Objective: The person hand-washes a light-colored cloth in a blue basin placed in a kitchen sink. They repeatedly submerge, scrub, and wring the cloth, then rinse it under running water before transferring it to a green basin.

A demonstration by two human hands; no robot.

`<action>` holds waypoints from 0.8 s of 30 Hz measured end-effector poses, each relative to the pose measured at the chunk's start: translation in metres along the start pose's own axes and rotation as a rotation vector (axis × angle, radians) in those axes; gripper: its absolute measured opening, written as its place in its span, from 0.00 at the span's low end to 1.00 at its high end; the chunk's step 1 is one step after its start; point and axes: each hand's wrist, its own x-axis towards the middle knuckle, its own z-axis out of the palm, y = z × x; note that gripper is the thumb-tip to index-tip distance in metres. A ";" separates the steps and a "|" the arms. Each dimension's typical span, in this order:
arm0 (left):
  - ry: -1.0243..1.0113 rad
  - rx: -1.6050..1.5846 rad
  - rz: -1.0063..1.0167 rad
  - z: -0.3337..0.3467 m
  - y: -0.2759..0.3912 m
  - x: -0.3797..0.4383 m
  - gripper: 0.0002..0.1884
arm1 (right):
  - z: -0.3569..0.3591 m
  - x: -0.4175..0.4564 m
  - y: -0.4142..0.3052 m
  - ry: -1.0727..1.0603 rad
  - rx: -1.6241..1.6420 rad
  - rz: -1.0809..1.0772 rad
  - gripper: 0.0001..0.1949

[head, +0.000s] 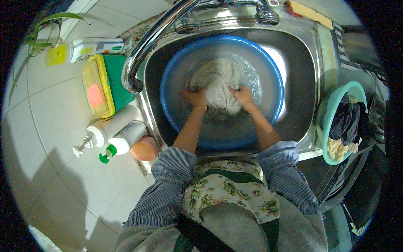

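Note:
A blue plastic basin (pixel 282 91) of cloudy water stands in a stainless steel sink (pixel 299 63). Wet light-grey cloth (pixel 220 78) is bunched in the water between my hands. My left hand (pixel 196 97) grips its left side, with some fingers hidden in the water and fabric. On the opposite side, my right hand (pixel 242 97) pinches a fold of the same cloth. Both wrists are just above the water, and the left hand looks slightly blurred.
A chrome faucet spout (pixel 148 37) arches over the sink's left rim. Pump bottles (pixel 127 137), an orange container (pixel 145 148) and a green-and-yellow box (pixel 118 85) line the left side. To the right, a mint-green basin (pixel 324 126) holds dark and cream cloths.

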 end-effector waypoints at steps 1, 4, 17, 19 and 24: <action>0.046 -0.167 -0.123 -0.007 -0.022 0.015 0.41 | 0.000 -0.001 -0.002 -0.067 0.279 -0.012 0.17; -0.141 -0.455 -0.531 -0.017 -0.021 0.027 0.40 | -0.012 0.006 0.018 -0.134 0.835 0.024 0.16; -0.868 0.438 -0.086 -0.118 0.129 -0.071 0.24 | -0.075 -0.093 0.028 0.030 0.738 -0.285 0.05; -0.911 0.755 0.126 -0.129 0.154 -0.069 0.21 | -0.093 -0.116 -0.005 0.117 0.730 -0.306 0.04; -0.774 0.154 0.073 -0.118 0.122 -0.009 0.22 | -0.100 -0.074 -0.015 0.362 0.185 -0.412 0.19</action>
